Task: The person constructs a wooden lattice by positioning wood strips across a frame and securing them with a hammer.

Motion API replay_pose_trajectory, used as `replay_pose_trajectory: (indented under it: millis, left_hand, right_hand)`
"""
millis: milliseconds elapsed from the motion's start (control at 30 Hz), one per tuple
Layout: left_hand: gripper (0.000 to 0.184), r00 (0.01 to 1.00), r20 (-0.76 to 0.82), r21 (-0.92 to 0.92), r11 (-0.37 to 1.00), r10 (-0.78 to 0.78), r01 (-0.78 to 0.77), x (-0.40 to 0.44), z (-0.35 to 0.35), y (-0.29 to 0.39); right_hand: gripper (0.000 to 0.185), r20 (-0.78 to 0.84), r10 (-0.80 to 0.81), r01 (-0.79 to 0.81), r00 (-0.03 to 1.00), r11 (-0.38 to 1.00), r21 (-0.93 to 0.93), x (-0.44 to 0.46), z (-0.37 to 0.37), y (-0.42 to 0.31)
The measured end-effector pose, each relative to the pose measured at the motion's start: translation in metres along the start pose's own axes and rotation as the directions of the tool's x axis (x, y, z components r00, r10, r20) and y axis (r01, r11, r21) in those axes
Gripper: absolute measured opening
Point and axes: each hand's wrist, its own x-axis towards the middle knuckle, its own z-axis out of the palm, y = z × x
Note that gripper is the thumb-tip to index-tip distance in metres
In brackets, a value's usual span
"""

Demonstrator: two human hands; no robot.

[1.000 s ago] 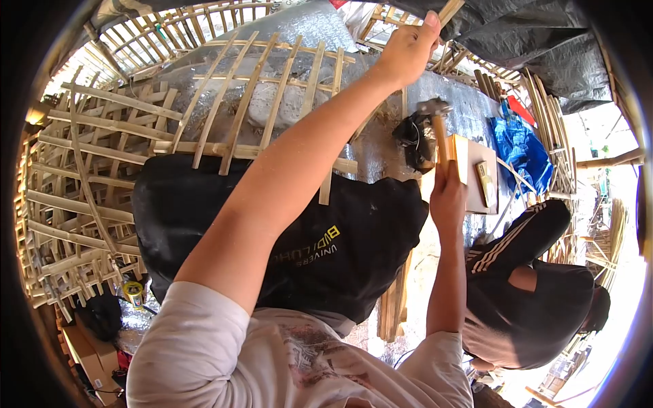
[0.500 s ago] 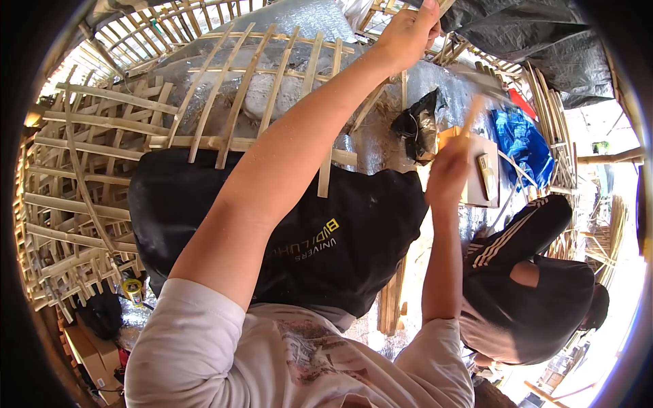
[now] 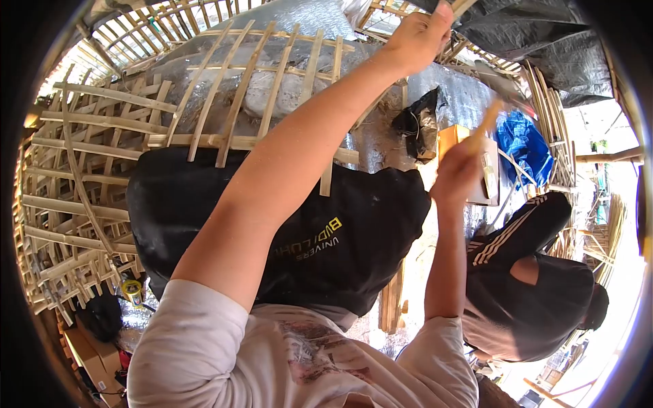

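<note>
A pale shirt [image 3: 306, 367] was closest, and past it was a black cloth [image 3: 340, 272] with yellow letters. On the right sat another person [image 3: 537, 306] in dark clothes. The right hand [image 3: 457, 171] was wrapped around the handle of a hammer [image 3: 487, 124], whose blurry head was up near a blue sheet [image 3: 524, 146]. Beyond the cloth was a frame of thin wood strips [image 3: 247, 92]. Farther off, the left hand [image 3: 422, 37] was closed around a wood stick [image 3: 465, 7] that ran out at the top.
</note>
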Motion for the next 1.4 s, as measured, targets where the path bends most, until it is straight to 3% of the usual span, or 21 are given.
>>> replay_pose_trajectory:
  millis: [67,167,200,267,367,467,533,600,700,800,867,900,933,1000,1067,1100,1133,1200,1267,1333,1400]
  left_hand:
    - [0.07,0.994,-0.078,0.046,0.997,0.072,-0.068,0.002,-0.006,0.004]
    - [0.074,0.962,-0.233,0.093,0.988,0.144,-0.126,-0.003,-0.005,0.009]
    - [0.074,0.966,-0.218,0.101,0.988,0.139,-0.119,-0.004,-0.008,0.014]
    - [0.075,0.979,-0.174,0.112,0.99,0.109,-0.091,-0.01,-0.012,0.016]
    - [0.075,0.978,-0.129,0.14,0.979,0.164,-0.146,-0.004,-0.006,0.01]
    - [0.073,0.97,-0.156,0.128,0.978,0.186,-0.167,-0.002,0.001,0.006]
    - [0.073,0.965,-0.194,0.157,0.977,0.175,-0.146,-0.001,-0.005,0.007]
    - [0.072,0.964,-0.212,0.164,0.978,0.163,-0.129,-0.004,-0.013,0.01]
    - [0.072,0.96,-0.202,0.107,0.979,0.192,-0.173,-0.003,-0.024,0.012]
    - [0.071,0.976,-0.181,0.062,0.992,0.124,-0.114,-0.002,-0.02,0.009]
    - [0.07,0.976,-0.15,0.111,0.984,0.155,-0.139,0.004,-0.013,0.004]
    - [0.07,0.977,-0.135,0.134,0.98,0.167,-0.149,0.005,-0.009,-0.001]
    - [0.071,0.967,-0.162,0.155,0.973,0.195,-0.17,0.004,-0.007,-0.002]
    - [0.071,0.942,-0.216,0.208,0.955,0.257,-0.213,0.001,-0.008,0.001]
    - [0.072,0.952,-0.193,0.181,0.962,0.238,-0.204,0.003,-0.013,0.007]
    - [0.072,0.957,-0.181,0.175,0.965,0.225,-0.194,0.003,-0.014,0.013]
    - [0.073,0.966,-0.168,0.16,0.973,0.195,-0.168,-0.002,-0.011,0.013]
    - [0.073,0.98,-0.141,0.127,0.984,0.141,-0.124,0.0,-0.002,0.008]
    - [0.073,0.989,-0.07,0.07,0.99,0.126,-0.121,0.004,0.005,0.002]
    - [0.074,0.996,-0.037,0.089,0.993,0.086,-0.082,0.008,0.006,0.001]
    - [0.074,0.998,0.003,0.018,0.998,0.061,-0.061,0.015,-0.002,-0.004]
  right_hand:
    - [0.024,0.27,-0.163,0.202,0.949,0.972,-0.122,-0.017,0.009,0.003]
    - [0.025,0.221,0.057,0.007,0.974,0.961,-0.277,-0.016,-0.008,0.014]
    - [0.026,0.189,0.146,-0.12,0.971,0.983,-0.14,-0.007,-0.019,0.0]
    - [0.026,0.163,0.224,-0.223,0.961,0.975,-0.024,0.01,-0.037,-0.013]
    - [0.022,0.115,0.235,-0.259,0.965,0.922,0.289,0.024,-0.04,-0.028]
    - [0.021,0.018,-0.04,0.04,0.999,0.999,-0.029,-0.002,0.009,0.018]
    - [0.021,0.293,-0.126,0.176,0.948,0.973,-0.151,-0.014,0.012,-0.004]
    - [0.024,0.286,0.099,-0.048,0.953,0.982,-0.182,-0.015,0.006,-0.003]
    - [0.033,0.196,0.197,-0.166,0.961,0.973,-0.16,0.003,-0.014,0.001]
    - [0.029,0.18,0.262,-0.295,0.948,0.936,0.192,0.018,-0.025,-0.019]
    - [0.026,0.063,0.234,-0.242,0.97,0.95,0.198,0.013,-0.005,-0.011]
    - [0.023,0.069,0.084,-0.079,0.994,0.995,-0.064,0.006,0.007,-0.001]
    - [0.022,0.171,-0.086,0.135,0.981,0.945,-0.297,-0.007,0.016,0.025]
    - [0.024,0.332,0.037,0.041,0.942,0.974,-0.222,-0.012,0.009,0.018]
    - [0.025,0.238,0.078,-0.022,0.968,0.973,-0.23,-0.003,-0.008,0.021]
    - [0.026,0.167,0.227,-0.215,0.959,0.973,-0.087,0.002,-0.013,0.017]
    - [0.026,0.126,0.151,-0.147,0.981,0.988,-0.037,0.008,-0.02,0.02]
    - [0.025,0.121,0.341,-0.362,0.932,0.879,0.311,0.019,-0.028,-0.018]
    - [0.023,-0.016,0.209,-0.207,0.978,0.975,0.076,0.009,-0.006,0.015]
    - [0.029,0.284,0.041,0.02,0.958,0.978,-0.209,-0.004,-0.002,0.014]
    - [0.031,0.358,0.28,-0.247,0.891,0.959,-0.136,-0.013,0.0,0.017]
